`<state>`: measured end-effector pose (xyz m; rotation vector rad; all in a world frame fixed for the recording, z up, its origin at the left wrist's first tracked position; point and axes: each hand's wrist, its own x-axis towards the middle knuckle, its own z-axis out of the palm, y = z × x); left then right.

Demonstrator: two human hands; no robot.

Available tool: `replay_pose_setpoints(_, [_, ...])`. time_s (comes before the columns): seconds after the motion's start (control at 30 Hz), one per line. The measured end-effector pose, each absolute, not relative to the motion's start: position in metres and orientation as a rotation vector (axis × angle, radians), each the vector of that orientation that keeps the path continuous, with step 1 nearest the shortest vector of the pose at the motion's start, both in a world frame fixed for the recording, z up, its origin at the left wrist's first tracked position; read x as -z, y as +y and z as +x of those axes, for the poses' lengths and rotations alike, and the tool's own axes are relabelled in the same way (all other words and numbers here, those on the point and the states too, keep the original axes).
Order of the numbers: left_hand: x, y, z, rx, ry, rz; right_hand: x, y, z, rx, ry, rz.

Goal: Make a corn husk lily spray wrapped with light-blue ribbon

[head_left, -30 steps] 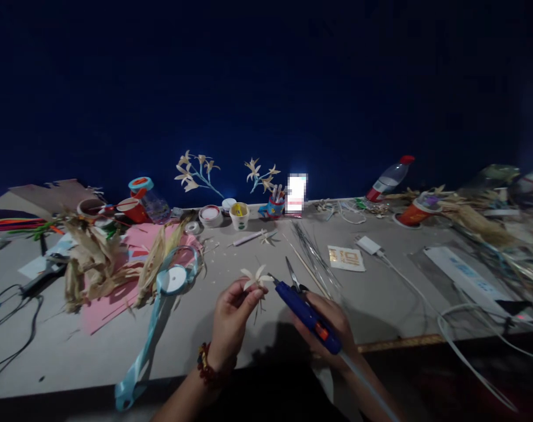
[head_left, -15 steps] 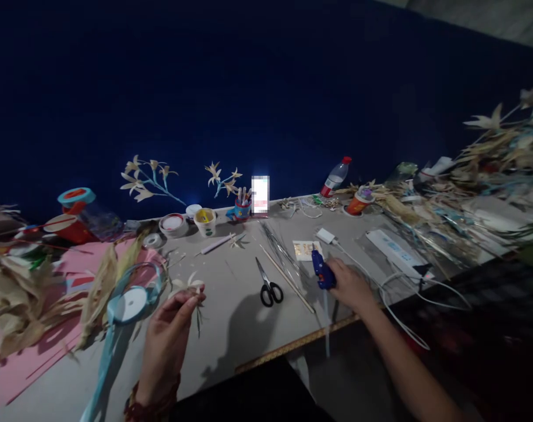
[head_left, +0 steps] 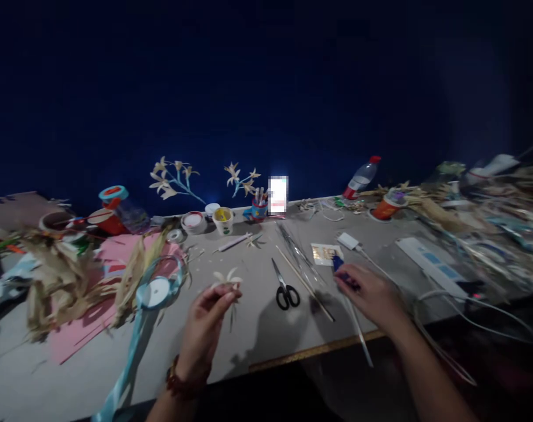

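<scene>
My left hand (head_left: 207, 313) pinches a small cream flower (head_left: 226, 275) of husk-like petals between thumb and fingers, with thin strands hanging below it. My right hand (head_left: 367, 287) is closed around a dark blue hot glue gun (head_left: 337, 262), hiding most of its body. From the back of the gun a pale glue stick (head_left: 362, 340) slopes down past the table edge. The gun's front end is by a small patterned card (head_left: 321, 254). Between my hands lie black-handled scissors (head_left: 286, 293), a thin stick (head_left: 308, 287) and several wires (head_left: 295, 246).
At left lie a light blue ribbon roll (head_left: 156, 292), dried husks (head_left: 55, 275) and pink paper (head_left: 79, 331). Cups, a bottle (head_left: 361, 179) and a bright phone screen (head_left: 278, 196) stand along the back. A power strip (head_left: 433, 264) with white cables lies at right.
The view has swung left, so the table's things appear further right. My right hand now covers more of the glue gun, whose stick slants more. My left hand still pinches the flower.
</scene>
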<state>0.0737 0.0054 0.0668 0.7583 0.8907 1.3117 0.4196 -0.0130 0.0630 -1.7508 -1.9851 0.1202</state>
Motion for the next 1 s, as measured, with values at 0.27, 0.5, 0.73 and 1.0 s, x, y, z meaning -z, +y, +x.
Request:
replay_pose_setpoints(0.27, [-0.06,0.001,0.092,-1.206,0.849,0.828,-0.067,-0.019,0.263,-0.878,-1.411,-1.214])
replay_pose_setpoints(0.5, [-0.057,-0.002,0.088,-1.15,0.888,0.744,-0.059,-0.003,0.239,-1.467,-0.93,-0.945])
replay_pose_setpoints(0.73, [-0.061,-0.006,0.089,-1.092,0.892,0.75,-0.059,-0.008,0.239,-1.473,-0.86,-0.917])
replay_pose_setpoints(1.0, [-0.056,-0.007,0.09,-0.993,0.818,0.72,-0.051,-0.004,0.244,-1.346,-0.925,-0.938])
